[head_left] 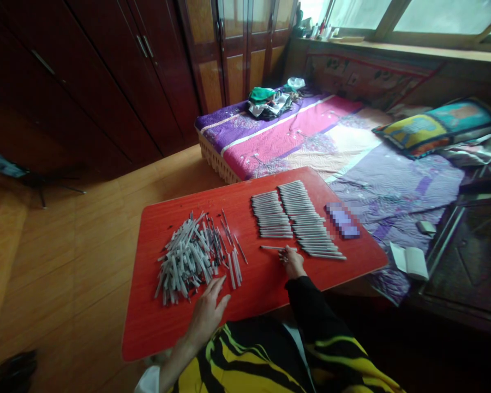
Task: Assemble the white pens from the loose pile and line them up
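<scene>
My right hand is closed at the near end of a slim grey-white pen with a dark tip, low over the red table. This pen lies just below the shorter of two neat columns, a left column of pens and a longer right column of pens. My left hand is open, fingers apart, at the lower right of a loose heap of pale pen barrels. Thin dark refills lie beside the heap, with several loose clear barrels near my left fingertips.
A purple, blurred packet lies right of the columns. Behind the table stands a bed with a quilt, a cushion and a pile of clothes. An open notebook rests at the bed's near edge. Dark wardrobes line the left.
</scene>
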Demonstrator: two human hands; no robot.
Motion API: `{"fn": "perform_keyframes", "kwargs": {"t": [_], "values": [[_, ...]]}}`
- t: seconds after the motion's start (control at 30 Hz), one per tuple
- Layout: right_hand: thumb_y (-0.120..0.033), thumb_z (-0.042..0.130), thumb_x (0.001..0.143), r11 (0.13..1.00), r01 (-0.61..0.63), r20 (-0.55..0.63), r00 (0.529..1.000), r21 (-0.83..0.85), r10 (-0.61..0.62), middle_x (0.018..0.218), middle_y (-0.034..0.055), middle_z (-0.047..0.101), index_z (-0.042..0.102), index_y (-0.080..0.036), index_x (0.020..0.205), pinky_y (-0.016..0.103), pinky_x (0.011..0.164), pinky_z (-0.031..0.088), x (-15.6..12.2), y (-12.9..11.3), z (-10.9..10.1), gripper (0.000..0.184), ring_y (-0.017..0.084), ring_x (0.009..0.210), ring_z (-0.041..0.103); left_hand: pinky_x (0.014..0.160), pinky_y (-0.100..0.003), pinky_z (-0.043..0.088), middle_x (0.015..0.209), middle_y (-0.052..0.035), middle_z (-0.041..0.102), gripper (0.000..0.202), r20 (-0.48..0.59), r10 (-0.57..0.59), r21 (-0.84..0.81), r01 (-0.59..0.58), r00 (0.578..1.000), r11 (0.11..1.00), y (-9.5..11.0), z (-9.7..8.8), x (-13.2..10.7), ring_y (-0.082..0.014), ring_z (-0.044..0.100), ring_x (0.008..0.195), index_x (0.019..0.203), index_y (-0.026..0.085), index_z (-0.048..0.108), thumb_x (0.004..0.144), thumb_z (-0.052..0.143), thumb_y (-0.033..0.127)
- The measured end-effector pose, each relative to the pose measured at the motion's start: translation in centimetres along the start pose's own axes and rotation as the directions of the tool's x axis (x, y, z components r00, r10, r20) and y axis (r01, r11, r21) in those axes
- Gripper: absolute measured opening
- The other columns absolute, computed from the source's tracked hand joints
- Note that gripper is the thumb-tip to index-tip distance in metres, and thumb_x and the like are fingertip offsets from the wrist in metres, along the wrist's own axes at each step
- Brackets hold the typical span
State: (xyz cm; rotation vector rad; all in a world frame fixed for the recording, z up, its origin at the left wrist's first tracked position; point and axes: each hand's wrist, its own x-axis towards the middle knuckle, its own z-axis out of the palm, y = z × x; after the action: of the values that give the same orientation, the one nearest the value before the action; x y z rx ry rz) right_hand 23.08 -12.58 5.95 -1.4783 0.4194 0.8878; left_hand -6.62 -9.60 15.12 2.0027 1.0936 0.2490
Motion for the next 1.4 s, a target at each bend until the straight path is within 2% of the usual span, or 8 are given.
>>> {"fn": "perform_keyframes", "kwargs": {"t": [0.17,0.3,0.63,0.8,0.93,1.07,1.23,1.4], "values": [[-0.030,0.057,0.081,0.997,0.001,-0.051,0.999,-0.081,-0.005,0.042,-0.0017,0.054,0.046,-0.017,0.070,0.017,0.030,0.035,2.6,-0.6,1.1,0.020,0.011,0.033,0.051,0.076,-0.029,0.053,0.110,-0.0114,0.061,0.042,-0.006,-0.125,-0.117,0.123,0.992,0.985,-3.2,0.8,-2.9,-0.0174,0.064,0.086,0.118,0.017,0.053,0.079,0.044,0.030],[-0.031,0.060,0.077,0.991,0.009,-0.089,0.996,-0.130,-0.021,0.042,-0.0012,0.055,0.049,-0.017,0.078,0.020,0.029,0.036,3.4,-0.7,1.6,0.018,0.014,0.034,0.052,0.073,-0.028,0.053,0.100,-0.0099,0.064,0.041,-0.031,-0.195,-0.181,0.186,0.980,0.966,-4.5,0.9,-3.9,-0.0166,0.065,0.082,0.114,0.018,0.055,0.078,0.045,0.032],[-0.028,0.055,0.078,0.959,0.073,-0.097,0.990,-0.273,-0.103,0.046,-0.0035,0.053,0.045,-0.018,0.077,0.019,0.034,0.041,3.6,-1.0,2.6,0.014,0.011,0.034,0.051,0.079,-0.028,0.050,0.104,-0.0091,0.065,0.042,-0.095,-0.306,-0.202,0.283,0.947,0.938,-3.8,-0.9,-4.5,-0.0161,0.063,0.087,0.116,0.016,0.055,0.078,0.045,0.032],[-0.033,0.052,0.077,0.884,0.194,0.005,0.977,-0.424,-0.212,0.047,-0.0042,0.052,0.046,-0.017,0.077,0.019,0.036,0.040,1.3,1.5,2.8,0.017,0.010,0.035,0.050,0.080,-0.029,0.050,0.105,-0.0097,0.064,0.042,-0.121,-0.352,-0.217,0.322,0.928,0.922,-4.5,-1.6,-4.9,-0.0165,0.063,0.086,0.117,0.016,0.054,0.078,0.046,0.029],[-0.036,0.058,0.069,0.716,0.354,0.259,0.934,-0.601,-0.245,0.052,0.0003,0.059,0.058,-0.013,0.078,0.020,0.038,0.040,-2.6,5.9,4.2,0.025,0.013,0.041,0.054,0.079,-0.029,0.049,0.105,-0.0094,0.064,0.040,-0.136,-0.379,-0.221,0.345,0.915,0.912,-4.9,-2.0,-4.8,-0.0160,0.063,0.086,0.116,0.016,0.054,0.078,0.045,0.026],[-0.032,0.063,0.064,0.449,0.527,0.489,0.847,-0.722,-0.207,0.063,0.0048,0.066,0.066,-0.016,0.071,0.023,0.055,0.045,-6.4,9.6,7.3,0.018,0.019,0.066,0.064,0.077,-0.026,0.049,0.104,-0.0094,0.064,0.040,-0.132,-0.360,-0.224,0.326,0.923,0.918,-5.1,-2.2,-4.4,-0.0151,0.063,0.084,0.116,0.015,0.054,0.079,0.045,0.025],[-0.031,0.057,0.074,0.120,0.608,0.582,0.790,-0.785,-0.193,0.085,0.0124,0.069,0.068,-0.017,0.080,0.030,0.075,0.043,-8.1,11.0,12.1,0.019,0.026,0.091,0.062,0.077,-0.026,0.049,0.104,-0.0098,0.064,0.040,-0.122,-0.313,-0.205,0.285,0.942,0.936,-5.1,-2.7,-4.2,-0.0149,0.063,0.083,0.117,0.014,0.054,0.079,0.046,0.024],[-0.029,0.050,0.081,-0.084,0.610,0.614,0.766,-0.788,-0.191,0.097,0.0159,0.066,0.066,-0.015,0.093,0.033,0.082,0.041,-8.4,10.8,15.0,0.025,0.026,0.099,0.059,0.080,-0.029,0.048,0.104,-0.0113,0.063,0.040,-0.136,-0.264,-0.187,0.237,0.955,0.953,-5.5,-3.1,-4.3,-0.0174,0.062,0.088,0.116,0.013,0.055,0.079,0.047,0.024]]}}
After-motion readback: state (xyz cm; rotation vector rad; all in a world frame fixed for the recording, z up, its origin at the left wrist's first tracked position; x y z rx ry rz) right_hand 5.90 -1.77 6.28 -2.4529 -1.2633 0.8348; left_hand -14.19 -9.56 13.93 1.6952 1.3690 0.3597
